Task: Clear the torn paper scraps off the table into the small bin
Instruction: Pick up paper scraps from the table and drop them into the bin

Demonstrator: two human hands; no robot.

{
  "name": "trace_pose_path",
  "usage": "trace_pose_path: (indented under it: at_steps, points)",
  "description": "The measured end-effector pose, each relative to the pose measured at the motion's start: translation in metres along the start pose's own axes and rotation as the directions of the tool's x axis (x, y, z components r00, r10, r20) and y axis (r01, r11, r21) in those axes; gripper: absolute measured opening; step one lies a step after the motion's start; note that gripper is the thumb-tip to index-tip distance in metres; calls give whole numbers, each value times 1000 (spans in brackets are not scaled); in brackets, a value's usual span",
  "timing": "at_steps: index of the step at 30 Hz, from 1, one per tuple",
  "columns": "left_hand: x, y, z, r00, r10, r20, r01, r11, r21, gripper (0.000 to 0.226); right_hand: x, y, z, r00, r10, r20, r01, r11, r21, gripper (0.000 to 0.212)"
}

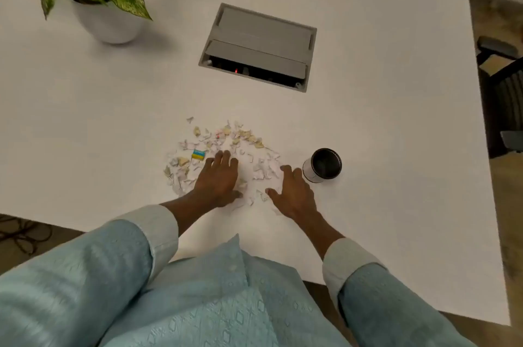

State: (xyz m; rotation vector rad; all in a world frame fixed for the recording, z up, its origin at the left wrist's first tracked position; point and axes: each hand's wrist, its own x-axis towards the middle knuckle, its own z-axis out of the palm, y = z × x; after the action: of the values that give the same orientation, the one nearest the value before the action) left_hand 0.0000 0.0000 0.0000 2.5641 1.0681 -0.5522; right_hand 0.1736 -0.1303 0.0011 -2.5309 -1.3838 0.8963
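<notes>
**A:** While the right grip (293, 194) lies open and flat on the white desk (368, 120), fingertips just beside the small round dark-lined bin (310, 174) at centre right, nothing steadies that bin. A rightward sweep could tip it or shove it away.

**B:** And the other one?

**A:** The left grip (219, 179) is spread too, its straight fingers pressing on the torn white and tan paper scraps (223, 143) at centre frame. Neither pinches anything.

**B:** Other risks?

**A:** The bin's mouth looks narrow against that wide fan of scraps, so pieces may spill past it. The little blue-and-yellow block (198, 154), left of the left grip's fingertips, lies among them and could get raked along. The farthest bits, toward the grey hatch (257, 46), might be missed.
</notes>
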Motion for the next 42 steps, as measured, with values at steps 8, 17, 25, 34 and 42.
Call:
trace_pose_path:
  at_steps: [8,17,25,34,42]
  points:
    - [-11,-10,52,990,-124,69,133,982,-136,108,-5,27,31,987,129,98,-141,983,121,72]
    - [-7,28,68,990,-134,43,140,971,-196,86,12,20,47,987,114,112,-135,971,200,69]
    - [7,22,62,996,-91,-1,89,968,-237,46,30,17,48,996,-37,84,25,991,131,21]
    - [20,4,55,997,-29,-66,6,943,-334,15,36,21,29,994,3,-109,26,963,267,5]
    - [42,62,-1,955,-171,-243,-30,760,-650,8,22,30,-31,916,150,-371,26,903,429,10]
